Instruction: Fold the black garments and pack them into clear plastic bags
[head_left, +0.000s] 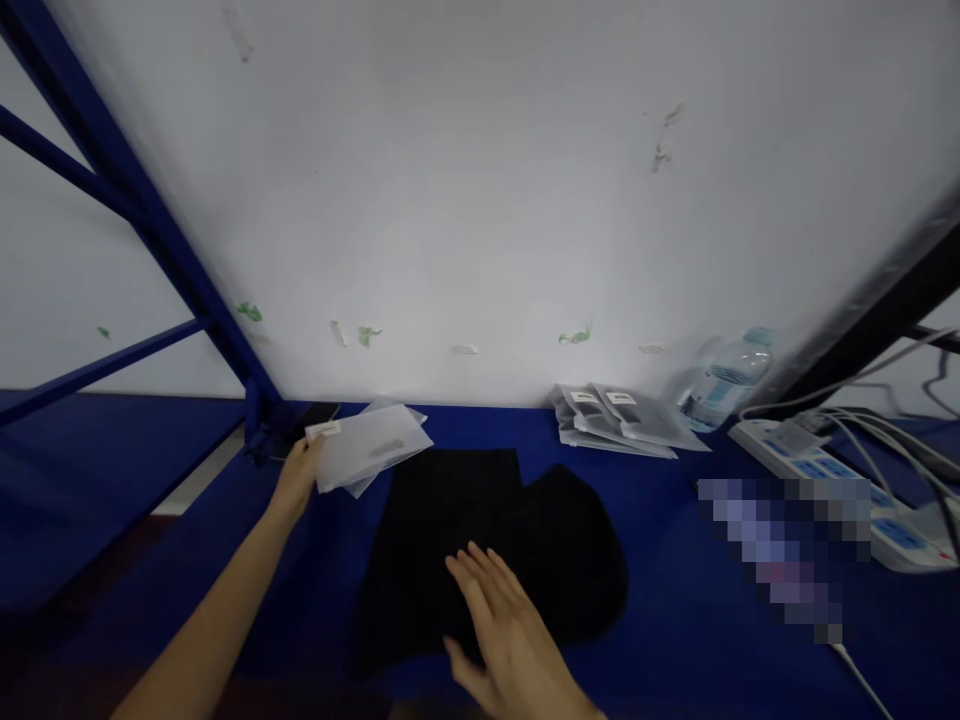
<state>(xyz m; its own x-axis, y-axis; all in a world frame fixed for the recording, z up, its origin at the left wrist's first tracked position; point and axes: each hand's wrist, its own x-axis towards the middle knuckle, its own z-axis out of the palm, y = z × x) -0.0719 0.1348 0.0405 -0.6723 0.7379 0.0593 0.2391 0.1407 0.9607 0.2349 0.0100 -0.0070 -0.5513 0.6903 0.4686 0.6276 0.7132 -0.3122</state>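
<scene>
Left hand pinching the near edge of a frosted plastic bag atop a small stack at the blue table's far left, right hand flat, fingers spread, pressing on folded black fabric just right of the bags, more packed bags beside a water bottle

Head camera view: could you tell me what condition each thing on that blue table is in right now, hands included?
Left hand: gripping the frosted bags by their edge.
Frosted bags: a thin flat stack, held at the table's back.
Right hand: open, palm down on the black cloth.
Black cloth: folded, lying flat on the table.
Packed bags: piled flat by the wall.
Water bottle: lying on its side.
Power strip: cables plugged in.
</scene>
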